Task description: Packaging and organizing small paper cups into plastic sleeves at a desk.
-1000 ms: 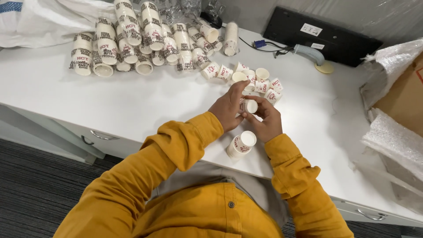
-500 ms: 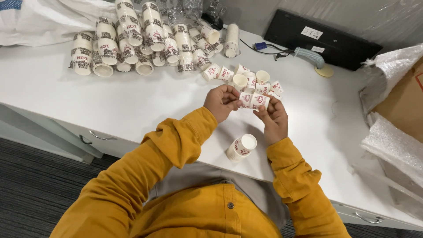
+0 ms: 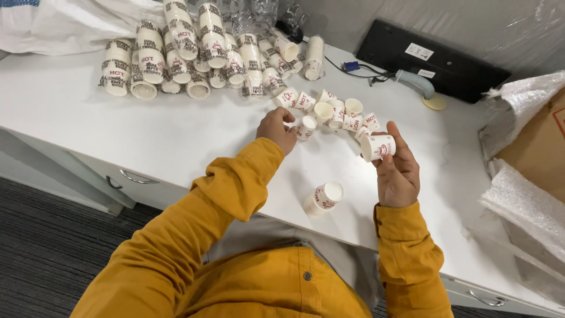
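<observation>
My right hand (image 3: 397, 171) holds a small white paper cup (image 3: 378, 146) with red print, lifted above the white table (image 3: 176, 132). My left hand (image 3: 278, 128) reaches forward, its fingers closed on another small cup (image 3: 306, 126) at the edge of a cluster of loose small cups (image 3: 338, 112). A short stack of the same cups (image 3: 323, 199) lies on its side near the table's front edge, between my arms. Both sleeves are mustard yellow.
Several long stacks of larger printed cups (image 3: 194, 53) lie at the back left. A black keyboard (image 3: 432, 62) and a grey hose end (image 3: 415, 82) sit at the back right. A cardboard box with bubble wrap (image 3: 529, 153) stands at the right. Drawers run below the table.
My hands were together over the cluster; they have parted. My right hand has lifted one cup to the right, and my left hand has reached for another cup.
</observation>
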